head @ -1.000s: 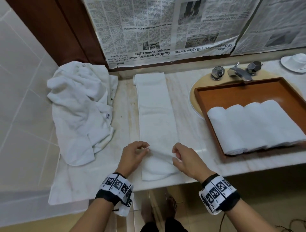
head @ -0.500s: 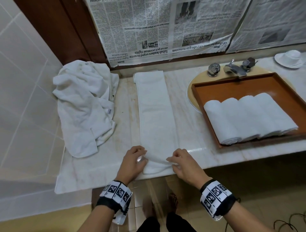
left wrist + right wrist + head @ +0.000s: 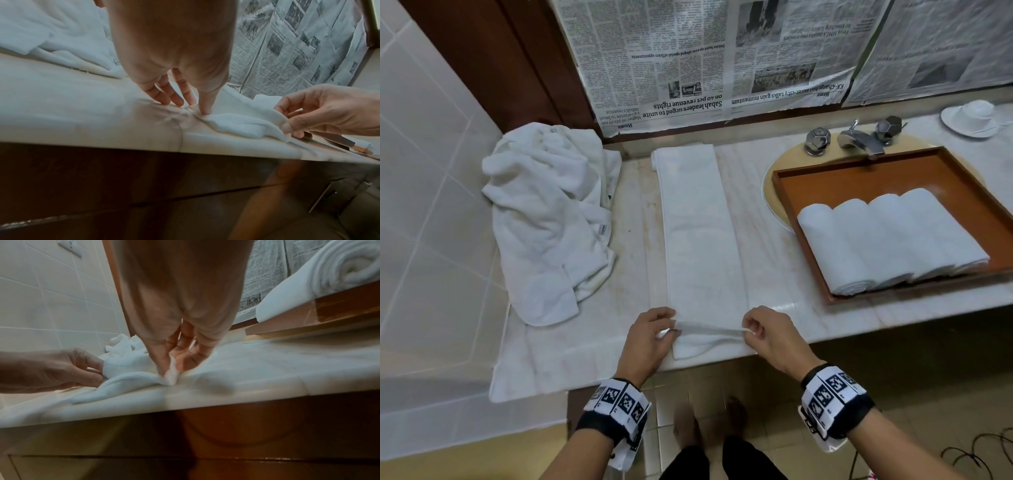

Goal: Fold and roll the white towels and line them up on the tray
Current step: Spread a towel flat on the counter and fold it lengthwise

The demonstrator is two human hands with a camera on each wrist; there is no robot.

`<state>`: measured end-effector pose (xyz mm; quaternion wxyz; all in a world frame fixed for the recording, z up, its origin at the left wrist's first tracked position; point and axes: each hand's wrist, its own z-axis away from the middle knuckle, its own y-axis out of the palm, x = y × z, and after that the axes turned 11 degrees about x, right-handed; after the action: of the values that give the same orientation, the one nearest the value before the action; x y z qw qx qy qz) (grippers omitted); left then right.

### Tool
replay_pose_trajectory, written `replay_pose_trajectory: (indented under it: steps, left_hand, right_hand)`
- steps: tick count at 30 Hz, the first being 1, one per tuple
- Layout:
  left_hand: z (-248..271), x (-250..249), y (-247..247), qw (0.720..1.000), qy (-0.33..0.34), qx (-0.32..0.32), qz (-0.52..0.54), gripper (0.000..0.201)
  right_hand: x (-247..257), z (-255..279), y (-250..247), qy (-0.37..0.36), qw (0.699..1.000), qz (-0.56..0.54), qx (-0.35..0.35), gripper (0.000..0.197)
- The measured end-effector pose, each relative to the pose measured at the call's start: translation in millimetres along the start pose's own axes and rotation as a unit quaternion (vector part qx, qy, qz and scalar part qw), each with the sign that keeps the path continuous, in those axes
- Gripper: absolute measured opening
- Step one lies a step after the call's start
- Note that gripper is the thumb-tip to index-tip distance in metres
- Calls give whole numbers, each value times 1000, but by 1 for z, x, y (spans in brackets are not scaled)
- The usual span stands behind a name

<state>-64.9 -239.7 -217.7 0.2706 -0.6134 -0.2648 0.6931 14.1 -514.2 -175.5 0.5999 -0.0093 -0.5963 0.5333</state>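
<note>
Folded towel strip (image 3: 702, 233) lengthwise on tabletop (image 3: 767, 246), left hand (image 3: 650, 337) and right hand (image 3: 770, 334) pinching its near corners, four rolled towels (image 3: 887, 240) in tray (image 3: 859, 174) at 3 o'clock

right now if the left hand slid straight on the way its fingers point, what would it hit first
Its fingers point right along the counter edge, so the left hand would first bunch the folded towel end it pinches, then likely meet the right hand holding the opposite corner. Depth is unclear.
</note>
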Motion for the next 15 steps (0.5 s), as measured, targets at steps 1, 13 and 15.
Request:
replay_pose_trajectory:
  steps: [1, 13, 15]
  left_hand:
    - [1, 0, 0, 1000, 1, -1, 1, 4]
    - [2, 0, 2, 999, -19, -8, 33, 9]
    - [1, 0, 1, 999, -18, -5, 28, 8]
  right_hand:
    - [1, 0, 2, 5, 1000, -11, -6, 11]
    - [-5, 7, 9, 44, 997, -70, -1, 25]
    - [-2, 7, 8, 51, 996, -76, -8, 25]
